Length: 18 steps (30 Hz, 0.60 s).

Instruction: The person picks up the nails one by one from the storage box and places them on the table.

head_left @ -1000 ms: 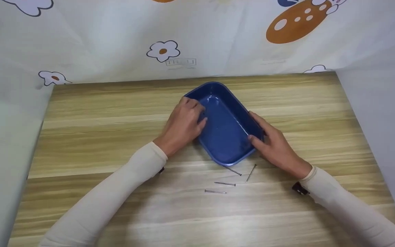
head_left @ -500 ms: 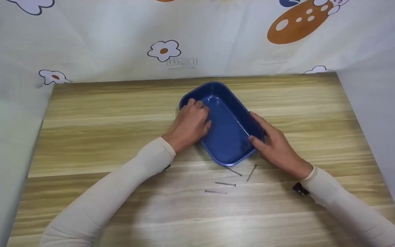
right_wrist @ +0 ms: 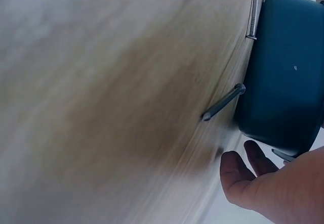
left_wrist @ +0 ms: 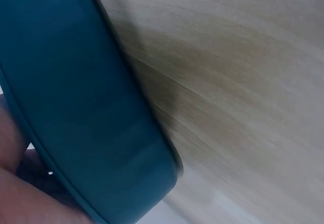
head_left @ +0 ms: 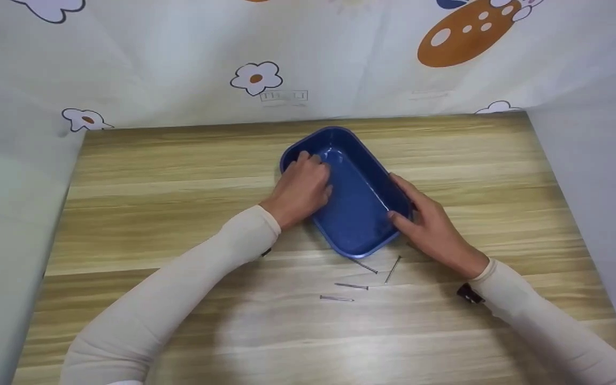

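A deep blue rectangular tray (head_left: 356, 214) with rounded corners stands slantwise on the wooden table. My left hand (head_left: 300, 187) reaches over its left wall with curled fingers inside; whatever they hold or touch is hidden beneath the hand. In the left wrist view, part of that hand (left_wrist: 25, 193) shows beyond the tray's outer wall (left_wrist: 86, 92). My right hand (head_left: 431, 230) grips the tray's lower right side, thumb over the rim and fingers along the outside. Several metal nails (head_left: 352, 286) lie loose in front of the tray.
One nail (head_left: 364, 266) lies close against the tray's near corner, and another nail (head_left: 393, 269) is near the right hand. The wooden table (head_left: 153, 176) ends at a patterned white cloth wall (head_left: 190, 64) behind, with pale walls at both sides.
My left hand has moved right and further into the tray, its fingers still curled. The right hand, tray and loose nails look the same.
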### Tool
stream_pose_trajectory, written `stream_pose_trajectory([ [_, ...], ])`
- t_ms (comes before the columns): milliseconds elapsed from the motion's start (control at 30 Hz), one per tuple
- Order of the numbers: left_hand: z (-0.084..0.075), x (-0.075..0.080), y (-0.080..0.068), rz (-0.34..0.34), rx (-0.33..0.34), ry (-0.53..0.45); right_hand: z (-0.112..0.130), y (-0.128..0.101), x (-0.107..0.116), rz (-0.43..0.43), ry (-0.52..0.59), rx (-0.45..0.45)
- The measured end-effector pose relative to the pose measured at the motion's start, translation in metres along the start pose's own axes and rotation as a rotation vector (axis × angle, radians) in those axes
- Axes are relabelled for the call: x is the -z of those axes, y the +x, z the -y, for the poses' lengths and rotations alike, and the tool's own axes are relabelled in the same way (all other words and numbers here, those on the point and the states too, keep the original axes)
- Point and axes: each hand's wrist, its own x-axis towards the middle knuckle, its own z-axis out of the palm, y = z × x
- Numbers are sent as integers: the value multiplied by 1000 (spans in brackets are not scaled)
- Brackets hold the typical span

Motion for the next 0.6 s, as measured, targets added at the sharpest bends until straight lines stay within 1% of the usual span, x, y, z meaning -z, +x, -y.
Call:
stream_pose_trajectory([
  [300, -3, -2, 9, 21, -21, 10, 1, 0, 1, 5, 16, -8],
  [500, -3, -4, 13, 47, -11, 12, 2, 1, 1, 7, 7, -17],
  [600, -3, -5, 15, 54, 8, 18, 2, 0, 1, 8, 8, -23],
])
